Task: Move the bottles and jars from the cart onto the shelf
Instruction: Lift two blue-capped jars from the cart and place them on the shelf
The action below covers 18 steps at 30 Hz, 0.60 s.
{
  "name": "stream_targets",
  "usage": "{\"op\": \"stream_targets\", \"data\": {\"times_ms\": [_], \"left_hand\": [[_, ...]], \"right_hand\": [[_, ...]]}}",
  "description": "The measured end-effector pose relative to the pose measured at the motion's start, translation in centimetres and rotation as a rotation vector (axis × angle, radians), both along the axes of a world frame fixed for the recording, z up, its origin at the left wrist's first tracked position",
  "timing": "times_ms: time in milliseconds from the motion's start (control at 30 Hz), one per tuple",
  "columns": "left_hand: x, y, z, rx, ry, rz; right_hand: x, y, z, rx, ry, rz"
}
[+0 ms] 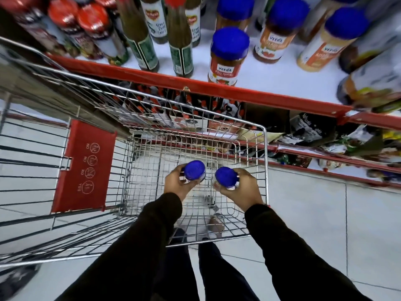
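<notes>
Two blue-lidded jars stand upright inside the wire cart. My left hand wraps around the left jar, and my right hand wraps around the right jar. Only the lids and a little of each jar's side show; the hands hide the rest. Above the cart runs the white shelf with a red front edge. On it stand a blue-lidded pizza topping jar, other blue-lidded jars, green sauce bottles and red-capped bottles.
The cart's red child-seat flap lies to the left. Lower shelves with packets and bottles sit behind and right of the cart. Bare shelf surface shows between the pizza topping jar and the jars at the right. My legs stand on the tiled floor below.
</notes>
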<state>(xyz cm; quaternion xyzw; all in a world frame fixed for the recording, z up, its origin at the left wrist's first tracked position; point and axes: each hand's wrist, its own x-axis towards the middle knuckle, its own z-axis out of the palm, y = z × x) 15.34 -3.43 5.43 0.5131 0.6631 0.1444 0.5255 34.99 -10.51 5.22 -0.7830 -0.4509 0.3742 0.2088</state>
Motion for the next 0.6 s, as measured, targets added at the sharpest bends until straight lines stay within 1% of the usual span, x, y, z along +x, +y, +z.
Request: {"op": "stream_targets", "data": {"times_ms": [100,233,367,600], "left_hand": [[0.1,-0.2,3.8,0.030,-0.036,0.043],[0.7,-0.7,8.4,0.024,-0.134,0.106],[1.7,-0.8,11.9,0.111,-0.193,0.116],[5.1,0.4,17.4,0.233,-0.294,0.119]], "right_hand": [[0.1,-0.5,3.5,0.060,0.036,-0.039],[0.6,-1.0,7.6,0.152,0.054,-0.052],[1.9,-1.0,11.4,0.270,0.072,-0.103],[5.3,0.0,16.8,0.484,0.040,-0.194]]}}
